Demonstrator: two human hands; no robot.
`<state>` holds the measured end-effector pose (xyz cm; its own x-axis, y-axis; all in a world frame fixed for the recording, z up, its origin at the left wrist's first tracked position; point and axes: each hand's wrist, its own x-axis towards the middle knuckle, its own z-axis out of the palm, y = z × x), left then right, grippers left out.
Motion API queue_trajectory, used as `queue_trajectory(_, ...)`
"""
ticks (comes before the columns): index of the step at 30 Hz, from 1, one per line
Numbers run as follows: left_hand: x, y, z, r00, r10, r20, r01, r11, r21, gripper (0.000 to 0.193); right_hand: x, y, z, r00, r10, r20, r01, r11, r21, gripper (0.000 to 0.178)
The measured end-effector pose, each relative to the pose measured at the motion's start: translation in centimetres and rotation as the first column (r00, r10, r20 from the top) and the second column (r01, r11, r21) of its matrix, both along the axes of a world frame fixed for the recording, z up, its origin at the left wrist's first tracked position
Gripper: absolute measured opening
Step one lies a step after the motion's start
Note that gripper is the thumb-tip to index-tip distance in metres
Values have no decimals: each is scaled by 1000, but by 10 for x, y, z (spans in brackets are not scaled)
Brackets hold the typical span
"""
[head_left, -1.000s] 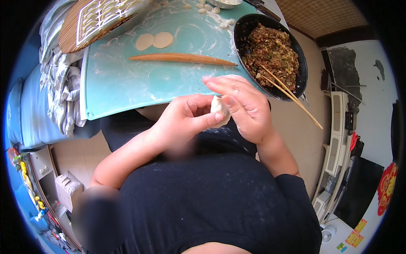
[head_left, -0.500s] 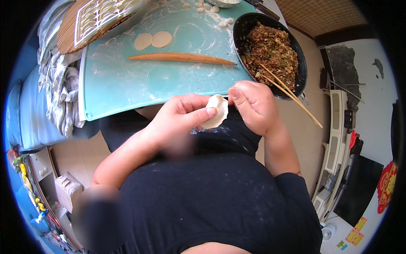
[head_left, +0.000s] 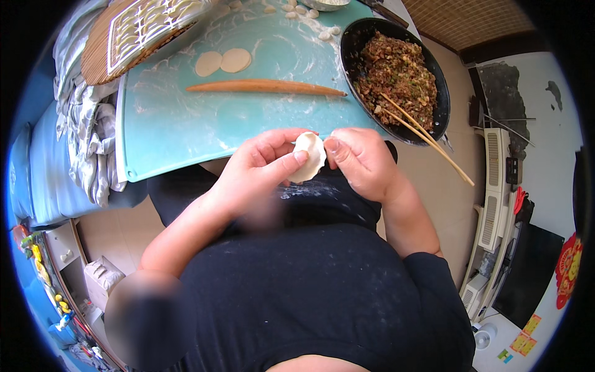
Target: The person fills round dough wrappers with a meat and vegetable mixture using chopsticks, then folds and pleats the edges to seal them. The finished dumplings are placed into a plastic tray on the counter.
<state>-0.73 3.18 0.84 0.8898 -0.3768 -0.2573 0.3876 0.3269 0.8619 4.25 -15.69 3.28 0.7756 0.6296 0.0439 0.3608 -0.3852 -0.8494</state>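
Between the thumb and fingers of my left hand (head_left: 253, 166) is a round, pale dumpling wrapper (head_left: 313, 160) with a wavy right edge, held up above my lap. My right hand (head_left: 364, 162) is closed, its thumb and fingertips pinching at that edge. Whether anything lies inside the wrapper cannot be made out. Beyond my hands a tapered wooden rolling pin (head_left: 266, 87) lies across the floured turquoise mat (head_left: 167, 139). Behind the pin are flat round wrappers (head_left: 235, 61).
A black pan (head_left: 441, 115) of minced filling (head_left: 396, 77) stands at the right, chopsticks (head_left: 443, 153) jutting over its rim. Far left, a white tray (head_left: 110, 59) of dumplings sits on a woven round mat (head_left: 94, 59). Small dough pieces (head_left: 325, 36) and a bowl (head_left: 328, 5) are at the back.
Both hands and the wrapper have shifted slightly; the right hand has come down and left, its thumb now at the wrapper's edge. The rolling pin and pan stay in place.
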Motion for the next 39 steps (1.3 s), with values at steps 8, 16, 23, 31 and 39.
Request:
queue_trajectory(8, 2, 1, -2, 999, 53, -2, -53, 999, -11, 34, -8, 9, -13, 988, -80, 131, 63, 990, 127, 21)
queue_trajectory(16, 4, -2, -7, 985, 175, 3, -174, 980, -93, 30, -9, 13, -18, 948, -104, 302, 81, 993, 88, 18)
queue_trajectory(23, 6, -1, -2, 986, 165, 10, -164, 981, -101, 31, -7, 8, -22, 956, -101, 274, 64, 988, 139, 15)
queue_trajectory(31, 6, -1, -2, 980, 196, 25, -191, 973, -131, 34, -8, 15, -23, 917, -132, 376, 79, 985, 154, 16)
queue_trajectory(39, 5, -2, -10, 963, 267, 31, -262, 959, -109, 35, -8, 13, -31, 921, -64, 384, 9, 990, 143, 16)
